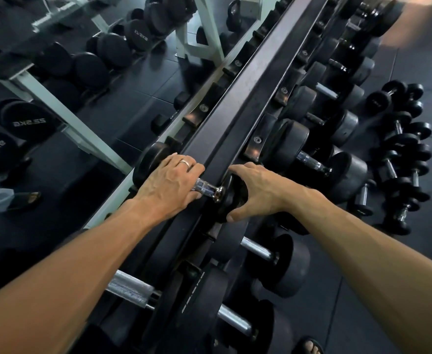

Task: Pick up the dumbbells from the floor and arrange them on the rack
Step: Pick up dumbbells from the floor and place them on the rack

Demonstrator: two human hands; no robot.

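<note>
A black dumbbell with a chrome handle [207, 188] lies across the top tier of the black rack [248, 98]. My left hand [170, 180] grips the handle, fingers curled over it, next to the dumbbell's far head [149, 159]. My right hand [258, 190] cups the near head [231, 198], with the thumb below and the fingers over the top. Several small black dumbbells [401, 159] lie in a heap on the dark floor at the right.
Large dumbbells [337, 172] fill the lower tier, and more [273, 261] sit closer to me. A wall mirror [56, 72] behind the rack reflects another rack. My sandalled foot [312, 347] stands at the bottom edge. Dark floor mats [363, 302] stretch right of the rack.
</note>
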